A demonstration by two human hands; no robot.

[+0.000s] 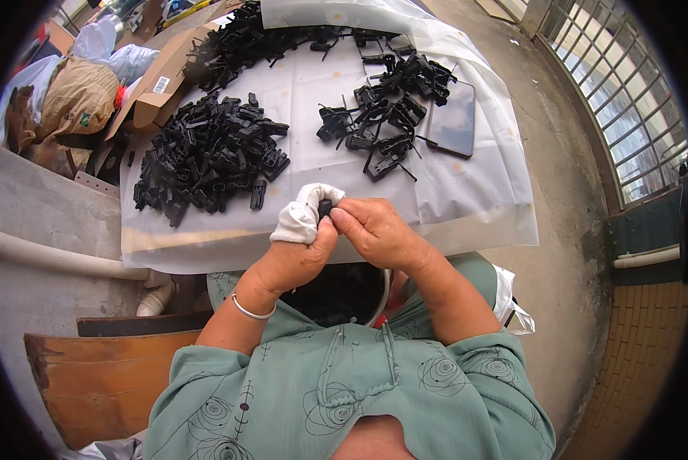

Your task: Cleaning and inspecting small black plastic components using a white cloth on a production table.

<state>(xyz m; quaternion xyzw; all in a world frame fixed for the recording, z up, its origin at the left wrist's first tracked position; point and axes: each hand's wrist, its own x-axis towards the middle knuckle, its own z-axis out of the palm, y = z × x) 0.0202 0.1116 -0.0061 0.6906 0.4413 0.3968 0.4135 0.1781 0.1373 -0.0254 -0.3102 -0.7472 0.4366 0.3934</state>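
Close together at the table's near edge, my two hands hold one small black plastic part (325, 208). My left hand (302, 257) is closed on it, its fingers wrapped in a white cloth or glove (298, 220). The thumb and fingertips of my right hand (380, 231) pinch the same part from the right side. Most of the part is hidden by the fingers and cloth. Beyond the left hand lies a heap of black plastic parts (210, 153). Farther right is a looser pile of black pieces with thin prongs (390, 107).
A pale plastic sheet (306, 115) covers the table. A dark phone or tablet (453, 123) lies at its right. More black parts (233, 46) lie at the back beside a cardboard box (160, 84). Between my legs stands a round container (382, 303) with dark contents.
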